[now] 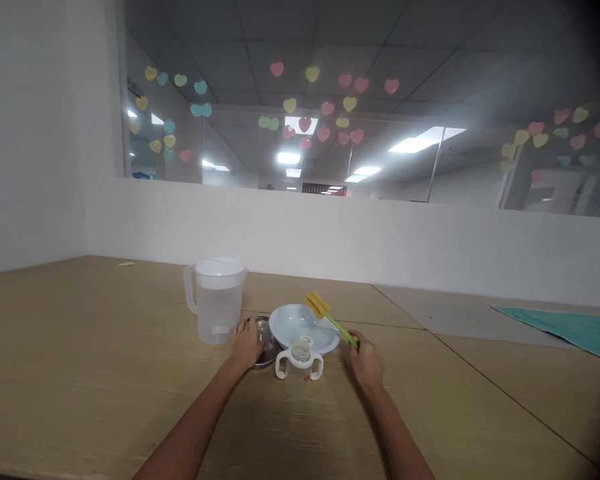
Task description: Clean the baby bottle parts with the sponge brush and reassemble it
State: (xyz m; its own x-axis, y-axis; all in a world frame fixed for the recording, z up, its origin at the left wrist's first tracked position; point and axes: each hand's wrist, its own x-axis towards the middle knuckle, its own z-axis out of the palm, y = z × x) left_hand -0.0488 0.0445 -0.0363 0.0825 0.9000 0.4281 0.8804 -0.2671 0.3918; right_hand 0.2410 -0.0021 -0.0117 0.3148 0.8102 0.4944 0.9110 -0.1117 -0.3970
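In my right hand is a sponge bottle brush with a green handle and a yellow sponge head. The brush tilts up to the left, its head above a white basin. My left hand grips the left rim of a shiny metal bowl, covering part of it. Between my hands, in front of the basin, a clear baby bottle stands upright without a cap. A white two-handled holder surrounds its neck.
A lidded translucent pitcher stands just left of my left hand. A teal cloth lies at the far right, partly on a grey area of the wooden table. Behind is a white wall below a window with heart stickers.
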